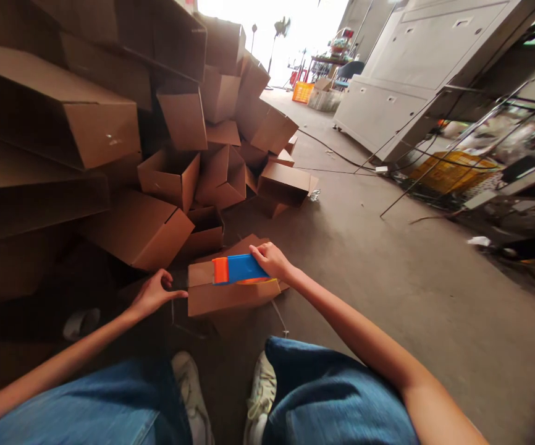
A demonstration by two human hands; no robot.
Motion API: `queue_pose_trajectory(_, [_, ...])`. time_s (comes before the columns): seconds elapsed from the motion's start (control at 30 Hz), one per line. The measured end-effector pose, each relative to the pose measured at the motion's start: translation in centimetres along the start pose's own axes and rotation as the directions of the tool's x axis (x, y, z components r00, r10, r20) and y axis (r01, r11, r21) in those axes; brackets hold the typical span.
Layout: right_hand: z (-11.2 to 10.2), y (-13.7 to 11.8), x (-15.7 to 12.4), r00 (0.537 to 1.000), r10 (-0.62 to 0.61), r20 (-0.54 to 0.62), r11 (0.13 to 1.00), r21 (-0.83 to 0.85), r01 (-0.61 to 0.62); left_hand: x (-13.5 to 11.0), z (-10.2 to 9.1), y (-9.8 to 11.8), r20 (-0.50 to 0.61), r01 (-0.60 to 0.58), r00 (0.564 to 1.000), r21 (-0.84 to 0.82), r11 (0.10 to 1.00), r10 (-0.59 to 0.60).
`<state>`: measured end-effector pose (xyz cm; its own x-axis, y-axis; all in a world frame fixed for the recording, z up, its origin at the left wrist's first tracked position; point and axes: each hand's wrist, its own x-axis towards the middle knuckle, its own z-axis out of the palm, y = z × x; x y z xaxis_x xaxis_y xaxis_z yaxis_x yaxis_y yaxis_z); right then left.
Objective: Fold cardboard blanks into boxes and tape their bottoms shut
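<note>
In front of my feet is a cardboard box [230, 301], its long side toward me. My right hand [272, 259] is wrapped round a blue and orange tape dispenser [244, 268], which lies along the top of that box. Part of a tape roll, yellow-orange, shows beneath the blue body. At the box's left end is my left hand [154, 292], with some fingers curled and one digit stretched out to the corner. Nothing is held in it, and whether that digit presses on the cardboard is hard to tell.
A high heap of open cardboard boxes [170, 179] rises at the left and ahead. To the right stand a large grey machine cabinet [388, 93], a thin metal rack [434, 164] and a yellow crate [457, 173]. A white roll [81, 324] lies at lower left.
</note>
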<state>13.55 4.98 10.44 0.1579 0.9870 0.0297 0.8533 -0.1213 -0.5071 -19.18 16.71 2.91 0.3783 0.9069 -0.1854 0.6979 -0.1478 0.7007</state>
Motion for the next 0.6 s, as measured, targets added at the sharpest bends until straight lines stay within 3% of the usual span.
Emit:
queue_pose_trajectory(0.13, [-0.2, -0.5, -0.2, 0.999, 0.031, 0.012, 0.995, -0.094, -0.030, 0.9, -2.1, 0.3, 0.083, -0.003, 0.997, 0.024, 1.000, 0.001])
queue_pose_trajectory(0.33, [-0.6, -1.6, -0.1, 0.997, 0.062, 0.047, 0.981, -0.186, -0.052, 1.8, -4.6, -0.1, 0.295, 0.186, 0.944, -0.100, 0.978, -0.149])
queue_pose_trajectory(0.6, [-0.7, -2.6, -0.1, 0.995, 0.047, 0.088, 0.964, -0.265, -0.022, 1.7, -5.7, -2.1, 0.435, 0.232, 0.888, -0.142, 0.962, -0.150])
